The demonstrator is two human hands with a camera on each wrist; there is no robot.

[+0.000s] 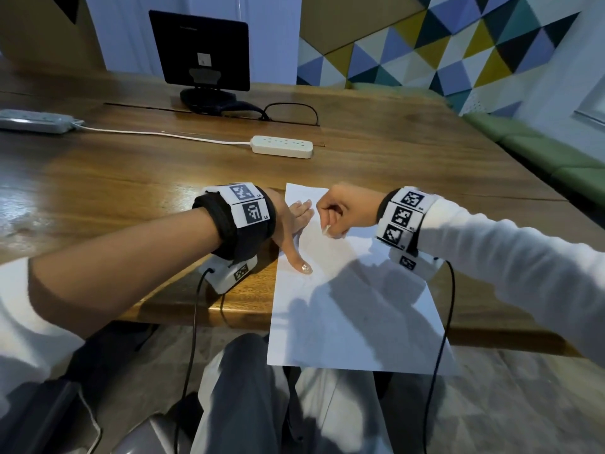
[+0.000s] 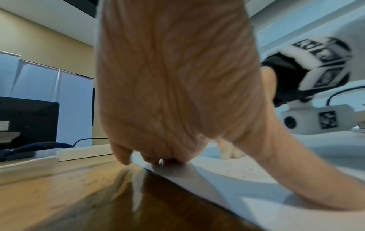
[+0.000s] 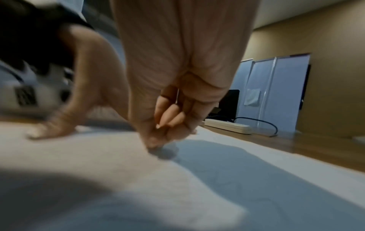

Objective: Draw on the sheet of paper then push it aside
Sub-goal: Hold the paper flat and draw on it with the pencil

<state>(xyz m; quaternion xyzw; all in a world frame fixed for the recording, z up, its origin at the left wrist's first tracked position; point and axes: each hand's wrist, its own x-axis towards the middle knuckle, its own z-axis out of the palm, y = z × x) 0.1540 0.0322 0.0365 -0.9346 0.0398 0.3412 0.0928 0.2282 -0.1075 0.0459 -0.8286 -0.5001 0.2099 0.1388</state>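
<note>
A white sheet of paper [image 1: 353,306] lies on the wooden table [image 1: 131,178], and its near end hangs over the front edge. My left hand [image 1: 294,224] presses flat on the sheet's left edge, fingers straight and thumb spread toward me. Over the sheet's far part, my right hand [image 1: 337,211] is curled into a fist and pinches a thin pale pen [image 1: 327,229], mostly hidden in the fingers. In the right wrist view the right hand [image 3: 177,78] touches down on the paper [image 3: 118,179]. Faint lines show on the paper between the hands. The left wrist view shows the left hand [image 2: 177,93] on the paper [image 2: 247,179].
A white power strip [image 1: 282,146] lies beyond the paper, its cord running left to a second strip [image 1: 36,121]. A dark monitor [image 1: 199,50] and a looped black cable [image 1: 291,111] stand at the back. A green bench [image 1: 540,149] runs along the right side.
</note>
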